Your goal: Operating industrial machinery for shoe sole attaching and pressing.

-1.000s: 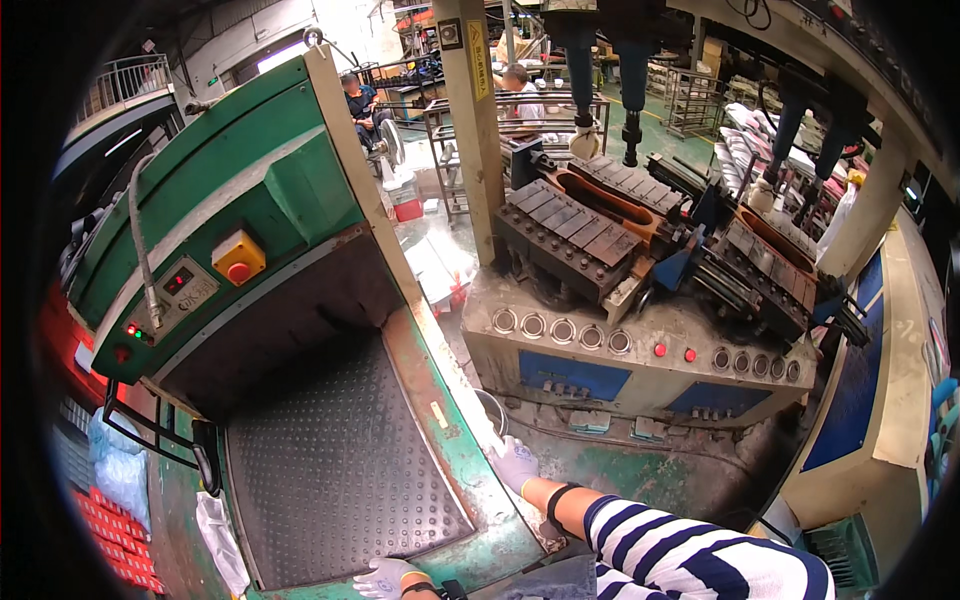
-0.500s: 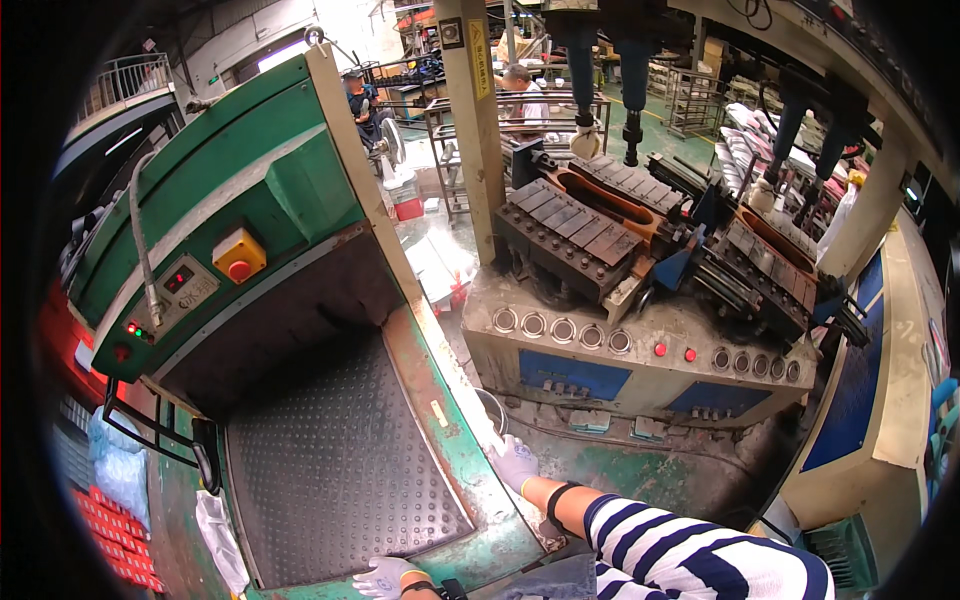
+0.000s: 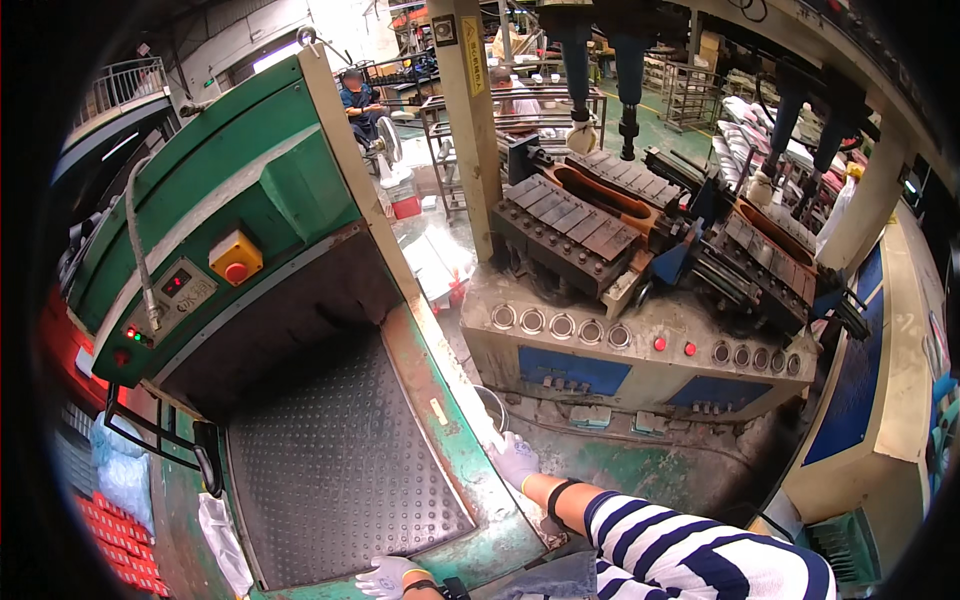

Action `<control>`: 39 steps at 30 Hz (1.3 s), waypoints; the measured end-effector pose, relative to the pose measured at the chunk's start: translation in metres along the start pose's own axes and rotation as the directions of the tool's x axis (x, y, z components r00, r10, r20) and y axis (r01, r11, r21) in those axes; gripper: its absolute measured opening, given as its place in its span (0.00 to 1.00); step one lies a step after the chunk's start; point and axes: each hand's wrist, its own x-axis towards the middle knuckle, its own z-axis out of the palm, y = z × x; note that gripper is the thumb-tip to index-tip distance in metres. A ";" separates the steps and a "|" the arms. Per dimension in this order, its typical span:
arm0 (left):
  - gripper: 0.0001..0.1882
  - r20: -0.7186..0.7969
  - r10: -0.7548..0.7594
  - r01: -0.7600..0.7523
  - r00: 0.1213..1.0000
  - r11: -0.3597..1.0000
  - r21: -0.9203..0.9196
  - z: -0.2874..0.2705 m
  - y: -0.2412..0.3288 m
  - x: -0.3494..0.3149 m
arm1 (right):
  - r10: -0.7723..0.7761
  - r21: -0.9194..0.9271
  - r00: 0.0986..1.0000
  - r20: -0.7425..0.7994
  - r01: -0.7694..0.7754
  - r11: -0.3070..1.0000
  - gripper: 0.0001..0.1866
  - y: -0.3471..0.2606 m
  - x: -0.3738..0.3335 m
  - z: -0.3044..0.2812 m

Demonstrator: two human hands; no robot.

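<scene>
A green machine [image 3: 513, 540] with a studded black rubber bed [image 3: 335, 470] stands in front of me. Its raised cover [image 3: 215, 160] carries a yellow box with a red button [image 3: 237, 262] and a small lit display. My left hand [image 3: 384, 577], in a pale work glove, lies on the machine's near edge, fingers spread and nothing in them. Farther right, my right hand [image 3: 516, 460], gloved too, rests against the machine's worn right edge. Its fingers are stretched out and it holds nothing that I can see.
A beige press [image 3: 640, 370] with clamped moulds [image 3: 580, 225] and hanging blue cylinders [image 3: 628, 80] stands right. A bucket [image 3: 489, 405] sits between the machines. A black handle [image 3: 207, 455] juts out left, above red boxes [image 3: 118, 535]. Two people are farther back, one seated near a fan [image 3: 388, 140].
</scene>
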 end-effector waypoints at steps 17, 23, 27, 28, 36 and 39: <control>0.34 -0.021 -0.011 0.010 1.000 1.000 -0.008 0.002 0.000 0.001 | 0.025 0.013 1.000 0.012 -0.025 1.000 0.32 -0.001 0.000 -0.001; 0.34 -0.027 -0.011 0.011 1.000 1.000 -0.010 0.003 0.000 0.002 | 0.027 0.000 0.999 0.024 -0.027 1.000 0.31 0.000 0.001 -0.001; 0.34 -0.032 -0.013 0.012 0.999 1.000 -0.011 0.003 -0.001 0.003 | -0.003 0.008 1.000 -0.008 0.003 1.000 0.30 0.000 0.000 0.001; 0.34 -0.035 -0.014 0.013 0.999 1.000 -0.010 0.004 -0.001 0.003 | -0.004 0.010 1.000 -0.009 0.004 1.000 0.30 0.000 0.000 0.001; 0.33 -0.018 -0.024 0.023 1.000 0.999 -0.030 -0.009 -0.002 -0.002 | 0.010 -0.022 0.999 0.043 -0.010 1.000 0.35 0.000 0.001 -0.002; 0.33 0.008 -0.029 0.030 1.000 0.999 -0.038 -0.015 -0.001 -0.005 | 0.005 -0.016 0.999 0.037 -0.004 1.000 0.35 0.000 0.001 -0.002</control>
